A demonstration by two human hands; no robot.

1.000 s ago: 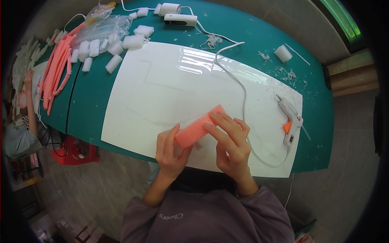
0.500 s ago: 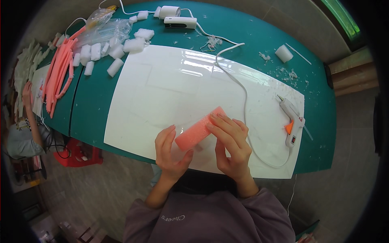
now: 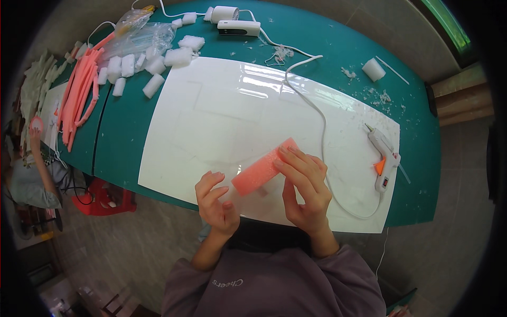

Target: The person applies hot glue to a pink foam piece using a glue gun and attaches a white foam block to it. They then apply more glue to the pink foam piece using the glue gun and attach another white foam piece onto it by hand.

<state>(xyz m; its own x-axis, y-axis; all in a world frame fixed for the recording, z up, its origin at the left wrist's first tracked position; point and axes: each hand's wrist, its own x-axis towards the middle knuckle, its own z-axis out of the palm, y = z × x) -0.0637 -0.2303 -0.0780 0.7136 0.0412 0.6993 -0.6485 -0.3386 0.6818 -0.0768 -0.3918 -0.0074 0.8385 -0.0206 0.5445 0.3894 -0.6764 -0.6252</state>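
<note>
Right fingers [image 3: 299,166] on pink block [image 3: 257,174], left fingers [image 3: 207,183] just beside.

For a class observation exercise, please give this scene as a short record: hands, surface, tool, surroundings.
Left hand: open, near the pink foam piece
Right hand: holds the pink foam piece
Surface: white board on a green table
Tool: glue gun with orange trigger, at the board's right edge
Upper left: pink strips, white chunks
Far left: another person's hand

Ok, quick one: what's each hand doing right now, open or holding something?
Left hand: open, holding nothing.
Right hand: closed, holding the pink foam piece.
</note>
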